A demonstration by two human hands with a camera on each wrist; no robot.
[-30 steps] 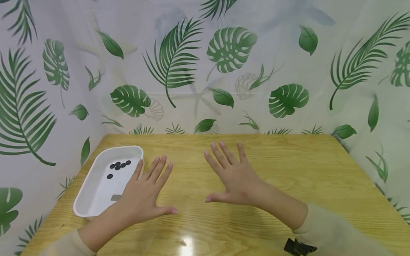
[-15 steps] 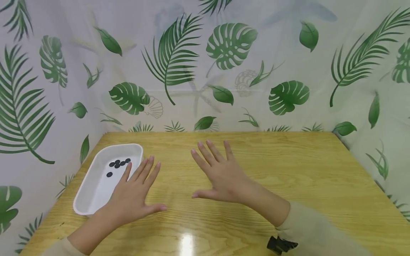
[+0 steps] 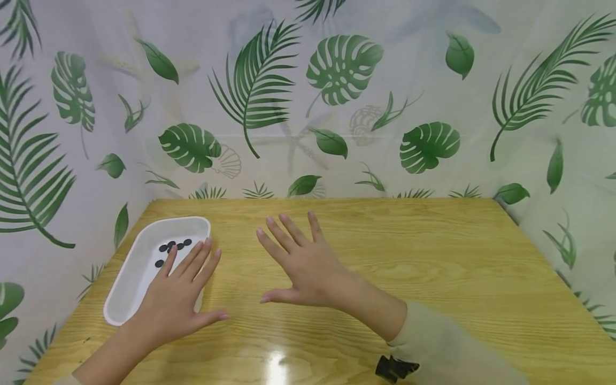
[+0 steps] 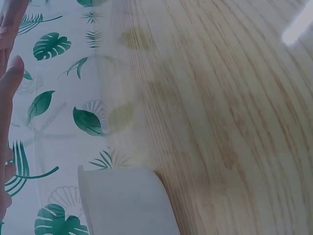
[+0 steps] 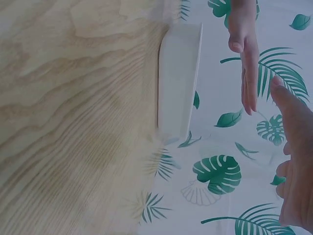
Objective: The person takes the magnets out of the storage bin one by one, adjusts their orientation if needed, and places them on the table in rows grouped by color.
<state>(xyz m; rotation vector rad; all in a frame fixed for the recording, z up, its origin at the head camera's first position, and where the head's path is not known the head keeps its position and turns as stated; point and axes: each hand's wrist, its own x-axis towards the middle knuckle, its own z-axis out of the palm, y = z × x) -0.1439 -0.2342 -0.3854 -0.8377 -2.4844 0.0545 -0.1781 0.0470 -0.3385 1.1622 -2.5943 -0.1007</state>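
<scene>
My left hand (image 3: 175, 299) hovers palm down over the near right part of a white tray (image 3: 115, 302), fingers spread and holding nothing. Several small black discs (image 3: 159, 263) lie inside that tray toward its far end; the fingertips overlap some of them in the head view. My right hand (image 3: 308, 272) is raised above the middle of the table, fingers straight and spread, thumb pointing left, with nothing in it. In the right wrist view both hands appear well above the tabletop, the left hand (image 5: 244, 54) beyond the right hand (image 5: 296, 161).
The wooden table (image 3: 433, 256) meets a leaf-printed cloth (image 3: 375, 171) at its back and sides. A black device (image 3: 395, 368) sits at the right sleeve (image 3: 443, 342). The tray stands near the table's left edge.
Both hands have drifted left, still spread; the left hand now covers more of the tray. The head view has shifted slightly. The tray and discs stay put on the table.
</scene>
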